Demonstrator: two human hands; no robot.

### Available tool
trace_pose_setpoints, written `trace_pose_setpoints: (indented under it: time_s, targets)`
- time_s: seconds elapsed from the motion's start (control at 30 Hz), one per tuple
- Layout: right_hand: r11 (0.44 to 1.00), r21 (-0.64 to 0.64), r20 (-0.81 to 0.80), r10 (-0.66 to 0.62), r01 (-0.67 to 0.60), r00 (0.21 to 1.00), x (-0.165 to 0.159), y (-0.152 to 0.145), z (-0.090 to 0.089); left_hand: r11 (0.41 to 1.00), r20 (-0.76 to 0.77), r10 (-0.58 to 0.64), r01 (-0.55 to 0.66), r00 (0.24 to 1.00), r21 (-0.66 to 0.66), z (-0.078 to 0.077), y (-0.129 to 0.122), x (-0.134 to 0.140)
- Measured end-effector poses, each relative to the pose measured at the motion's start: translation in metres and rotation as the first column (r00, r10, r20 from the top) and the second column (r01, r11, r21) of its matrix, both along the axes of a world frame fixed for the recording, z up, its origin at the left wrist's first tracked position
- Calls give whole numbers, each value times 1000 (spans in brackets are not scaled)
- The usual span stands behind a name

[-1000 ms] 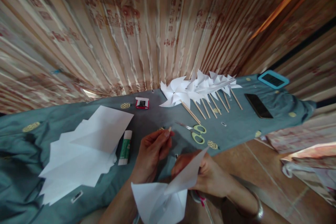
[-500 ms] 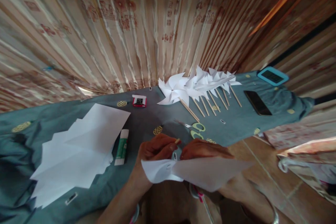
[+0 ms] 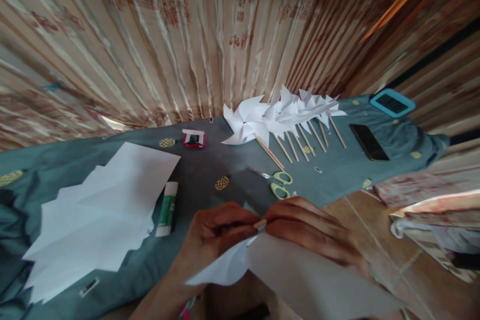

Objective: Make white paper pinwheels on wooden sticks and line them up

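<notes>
A white paper pinwheel (image 3: 307,275) is between my hands, close to my body, its blades curling to both sides. My left hand (image 3: 219,230) pinches a pale wooden stick (image 3: 260,223) at the pinwheel's centre; only the tip of the stick shows. My right hand (image 3: 315,230) is closed on the far side of the paper, its fingertips against the stick's end. Its thumb is hidden behind the paper. Beyond my hands lie scissors (image 3: 280,190) with green handles.
Finished-looking pinwheels (image 3: 247,120) on sticks lie in a row along the curtain (image 3: 210,50). At left are a stack of white paper (image 3: 108,210) and a glue stick (image 3: 167,210). A small red box (image 3: 194,139), black phone (image 3: 369,142) and blue-framed device (image 3: 393,102) rest on the cloth.
My right hand has moved up to the stick and meets the left fingers there. The pinwheel has tilted, its right blade swinging down toward me. The view has shifted slightly.
</notes>
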State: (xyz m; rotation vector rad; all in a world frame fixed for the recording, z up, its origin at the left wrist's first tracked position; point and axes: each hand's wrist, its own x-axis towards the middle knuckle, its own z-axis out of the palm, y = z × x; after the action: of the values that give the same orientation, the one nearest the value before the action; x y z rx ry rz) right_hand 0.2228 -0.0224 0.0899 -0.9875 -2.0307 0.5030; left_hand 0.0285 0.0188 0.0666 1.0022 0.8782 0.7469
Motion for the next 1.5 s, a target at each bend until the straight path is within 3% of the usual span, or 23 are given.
trace_pose_setpoints:
  time_s: [0.2, 0.53, 0.9, 1.1, 1.27, 1.43, 1.5]
  targets:
    - [1000, 20, -8, -11, 11, 1000, -1, -1, -2, 998, -28, -3, 4, 1000, 60, 3, 1, -1]
    - [1000, -29, 5, -5, 5, 1000, 0, 1, -4, 998, -58, -33, 37, 998, 54, 2, 2, -3]
    - [996, -81, -1, 31, -31, 1000, 1, 4, -7, 999, -22, 20, -19, 1000, 44, 0, 1, -2]
    - [996, -86, -47, -13, 9, 999, -3, 5, -9, 997, -26, 19, -17, 999, 71, 1, 2, -2]
    - [994, -113, -46, -12, 6, 999, -2, 6, -4, 998, -32, 62, -61, 998, 22, 4, 0, 0]
    - [982, -157, 38, 115, -107, 993, 4, 12, 5, 994, -12, 100, -99, 995, 42, 1, -1, 2]
    - [988, -139, -4, 72, -71, 997, 3, 13, 7, 994, -4, 90, -90, 996, 62, 0, 0, 2]
